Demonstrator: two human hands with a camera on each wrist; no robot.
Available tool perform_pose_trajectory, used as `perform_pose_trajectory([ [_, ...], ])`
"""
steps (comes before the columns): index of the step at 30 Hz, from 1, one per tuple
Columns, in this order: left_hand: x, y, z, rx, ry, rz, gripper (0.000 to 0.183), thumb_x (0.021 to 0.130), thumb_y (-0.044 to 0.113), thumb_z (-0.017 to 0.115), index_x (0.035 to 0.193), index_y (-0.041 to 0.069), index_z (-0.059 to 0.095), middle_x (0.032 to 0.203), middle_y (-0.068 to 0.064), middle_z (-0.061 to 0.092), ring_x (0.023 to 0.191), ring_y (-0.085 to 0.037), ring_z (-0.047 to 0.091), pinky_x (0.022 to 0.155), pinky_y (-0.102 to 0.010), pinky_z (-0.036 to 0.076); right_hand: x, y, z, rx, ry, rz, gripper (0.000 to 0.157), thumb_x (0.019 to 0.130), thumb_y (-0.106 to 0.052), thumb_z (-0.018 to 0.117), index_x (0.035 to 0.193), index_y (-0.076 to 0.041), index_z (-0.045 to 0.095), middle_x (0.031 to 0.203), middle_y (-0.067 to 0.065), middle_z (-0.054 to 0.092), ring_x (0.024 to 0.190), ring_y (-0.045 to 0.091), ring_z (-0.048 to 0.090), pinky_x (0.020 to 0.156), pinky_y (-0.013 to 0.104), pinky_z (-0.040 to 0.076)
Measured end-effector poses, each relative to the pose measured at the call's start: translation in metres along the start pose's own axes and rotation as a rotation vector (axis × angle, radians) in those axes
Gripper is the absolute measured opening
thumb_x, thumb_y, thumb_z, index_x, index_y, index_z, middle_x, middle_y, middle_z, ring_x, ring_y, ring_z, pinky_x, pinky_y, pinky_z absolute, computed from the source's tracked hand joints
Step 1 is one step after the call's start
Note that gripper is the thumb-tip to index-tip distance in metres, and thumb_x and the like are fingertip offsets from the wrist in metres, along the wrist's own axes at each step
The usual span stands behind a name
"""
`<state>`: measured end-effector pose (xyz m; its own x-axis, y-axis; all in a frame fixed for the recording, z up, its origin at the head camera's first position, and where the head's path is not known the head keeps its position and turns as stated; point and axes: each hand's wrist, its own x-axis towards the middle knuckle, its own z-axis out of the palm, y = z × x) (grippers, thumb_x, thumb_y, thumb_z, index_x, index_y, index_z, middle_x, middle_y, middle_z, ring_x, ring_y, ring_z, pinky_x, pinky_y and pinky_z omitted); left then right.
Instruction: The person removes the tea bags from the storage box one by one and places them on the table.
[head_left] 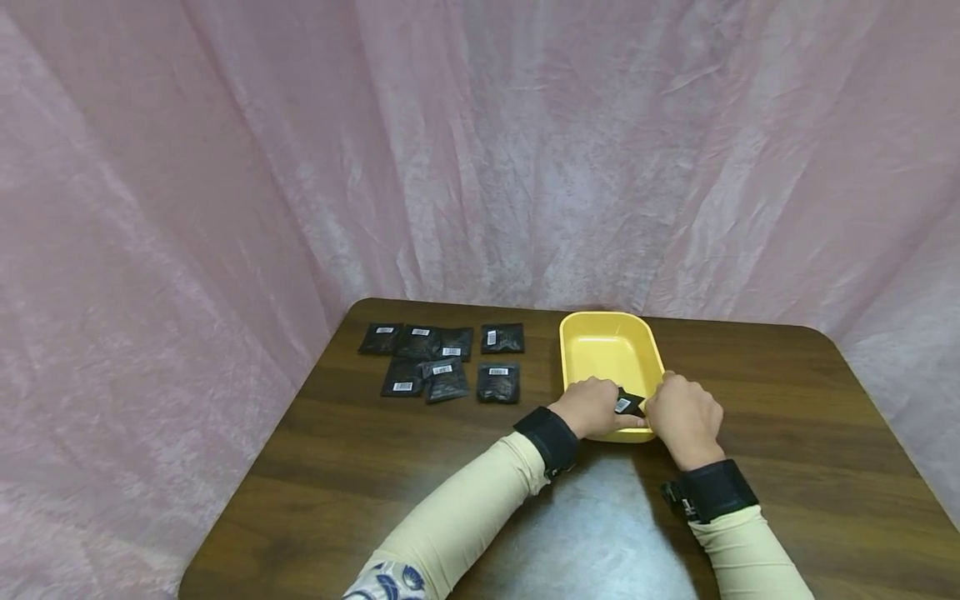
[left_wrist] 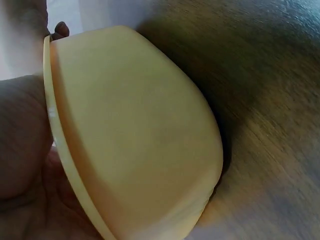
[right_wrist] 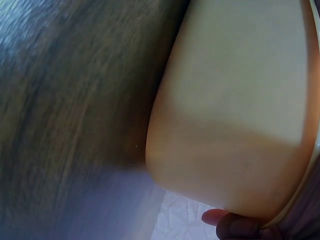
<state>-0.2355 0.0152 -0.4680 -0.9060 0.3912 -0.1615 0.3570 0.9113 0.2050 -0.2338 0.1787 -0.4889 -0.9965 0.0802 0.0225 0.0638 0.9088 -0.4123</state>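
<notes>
One packet (head_left: 627, 403) between fingers (head_left: 630, 422) over yellow tray (head_left: 606, 350)

Smooth plastic tray (head_left: 600, 354), wood-grained table (head_left: 772, 400)

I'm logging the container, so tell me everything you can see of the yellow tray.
The yellow tray is a roughly rectangular, smooth container with rounded corners, a thin projecting rim and a shiny floor; it looks like plastic. It sits upright on the brown table, its far end near the back edge. The left hand lies over its near rim, and the right hand is at its near right corner. A black packet shows between them; whether it touches the tray is unclear.
</notes>
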Motion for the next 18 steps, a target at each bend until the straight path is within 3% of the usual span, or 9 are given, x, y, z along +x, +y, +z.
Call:
perform_pose_trajectory([
  [7, -0.002, -0.0054, 0.0028, -0.018, 0.007, 0.054, 0.034, 0.103, 0.031, 0.061, 0.071, 0.019, 0.055, 0.07, 0.006, 0.055, 0.062, -0.012, 0.055, 0.056, -0.026, 0.045, -0.0019, -0.0002, 0.0002, 0.003, 0.001, -0.004, 0.029, 0.1, -0.016, 0.049, 0.104, 0.006, 0.067, 0.083, 0.03, 0.068, 0.069, 0.047, 0.065, 0.052, 0.05, 0.044],
  [11, -0.0062, -0.0047, 0.0001, -0.019, 0.03, 0.091, 0.035, 0.106, 0.023, 0.056, 0.072, 0.018, 0.054, 0.07, 0.004, 0.052, 0.061, -0.012, 0.056, 0.057, -0.024, 0.046, -0.0017, -0.0008, -0.0009, 0.006, 0.019, -0.012, 0.028, 0.099, -0.015, 0.05, 0.103, 0.006, 0.069, 0.082, 0.029, 0.068, 0.067, 0.046, 0.064, 0.051, 0.049, 0.044],
  [18, -0.0049, -0.0038, 0.005, 0.026, 0.048, 0.115, 0.019, 0.106, 0.016, 0.054, 0.089, 0.015, 0.062, 0.075, 0.005, 0.057, 0.065, -0.008, 0.058, 0.059, -0.021, 0.046, -0.0019, 0.0001, -0.0025, 0.009, 0.021, -0.012, 0.03, 0.099, -0.014, 0.048, 0.106, 0.006, 0.069, 0.083, 0.03, 0.068, 0.067, 0.047, 0.064, 0.05, 0.049, 0.044],
])
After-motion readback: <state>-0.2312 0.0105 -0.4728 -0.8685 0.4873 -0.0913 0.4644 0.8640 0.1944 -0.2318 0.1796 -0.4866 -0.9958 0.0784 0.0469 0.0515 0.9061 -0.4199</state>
